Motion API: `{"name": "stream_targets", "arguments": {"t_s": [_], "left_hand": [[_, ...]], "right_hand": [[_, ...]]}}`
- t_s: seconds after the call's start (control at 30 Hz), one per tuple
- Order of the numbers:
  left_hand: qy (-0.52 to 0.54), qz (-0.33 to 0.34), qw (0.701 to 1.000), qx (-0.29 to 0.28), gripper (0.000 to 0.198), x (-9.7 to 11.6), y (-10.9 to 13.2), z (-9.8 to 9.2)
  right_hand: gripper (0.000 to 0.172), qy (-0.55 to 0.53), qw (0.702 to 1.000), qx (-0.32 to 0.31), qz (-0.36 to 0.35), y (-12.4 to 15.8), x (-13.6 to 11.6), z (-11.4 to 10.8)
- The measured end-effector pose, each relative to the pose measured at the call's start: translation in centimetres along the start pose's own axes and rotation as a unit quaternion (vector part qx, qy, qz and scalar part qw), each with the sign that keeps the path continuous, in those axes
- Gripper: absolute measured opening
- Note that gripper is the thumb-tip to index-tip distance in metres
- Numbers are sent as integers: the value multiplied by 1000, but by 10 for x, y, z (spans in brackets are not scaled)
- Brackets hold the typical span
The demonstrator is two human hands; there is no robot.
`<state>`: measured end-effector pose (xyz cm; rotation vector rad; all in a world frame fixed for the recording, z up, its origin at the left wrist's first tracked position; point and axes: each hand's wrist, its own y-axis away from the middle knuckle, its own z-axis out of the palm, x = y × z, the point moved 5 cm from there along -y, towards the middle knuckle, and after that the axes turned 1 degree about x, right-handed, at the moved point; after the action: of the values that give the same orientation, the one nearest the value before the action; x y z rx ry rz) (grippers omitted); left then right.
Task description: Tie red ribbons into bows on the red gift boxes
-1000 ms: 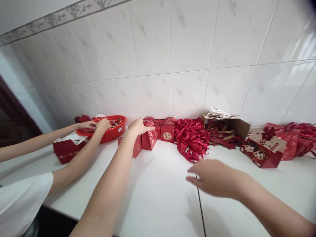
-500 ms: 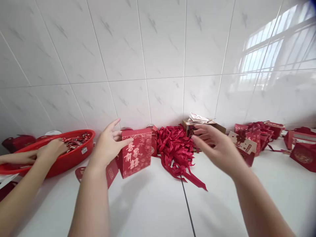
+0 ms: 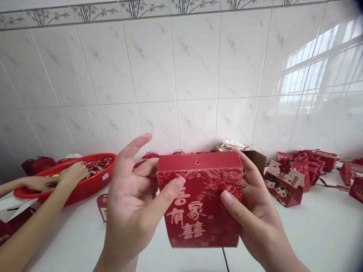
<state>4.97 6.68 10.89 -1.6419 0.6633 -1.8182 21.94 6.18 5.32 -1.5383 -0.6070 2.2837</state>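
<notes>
Both my hands hold a red paper gift box (image 3: 210,226) up in front of me. Pale Chinese characters cover its front, and two small holes show near its folded top. My left hand (image 3: 138,204) grips the left side, thumb on the front and index finger raised. On the right side, my right hand (image 3: 252,207) has its thumb on the front and its fingers behind. Most of the red ribbon pile is hidden behind the box.
A co-worker's hands (image 3: 68,177) reach into a red basin (image 3: 93,187) of wrapped sweets at left. An open cardboard box (image 3: 256,160) holds folded paper. A decorated gift box (image 3: 286,185) and several red bags (image 3: 309,162) stand right, by the tiled wall (image 3: 195,64).
My right hand has come across from beside the ribbons and taken hold of the gift box. The box is now nearer to me and more central. The view has tilted slightly up.
</notes>
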Motion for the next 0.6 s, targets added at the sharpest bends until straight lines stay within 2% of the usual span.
{"name": "stream_targets", "arguments": {"t_s": [0.07, 0.17, 0.23, 0.3, 0.47, 0.53, 0.6], "left_hand": [[21, -13, 999, -44, 45, -5, -1, 3], [-1, 23, 995, -102, 4, -10, -4, 7], [-12, 41, 993, -113, 9, -14, -4, 9], [5, 27, 994, -104, 12, -18, -4, 12], [65, -108, 987, -97, 13, -33, -4, 21], [51, -152, 983, -87, 18, -39, -8, 19], [37, -178, 982, -60, 19, -44, -13, 12]], "right_hand": [[69, -2, 1000, 11, -11, 3, -1, -1], [67, 4, 999, 19, -30, 4, -4, -4], [65, 22, 999, 22, -35, 3, -6, -5], [62, 29, 999, 23, -28, 2, -4, -5], [58, -31, 999, 42, 10, -6, 15, -2], [59, -56, 997, 33, 34, -8, 25, 0], [60, -38, 998, 23, 52, -10, 33, 1]]}}
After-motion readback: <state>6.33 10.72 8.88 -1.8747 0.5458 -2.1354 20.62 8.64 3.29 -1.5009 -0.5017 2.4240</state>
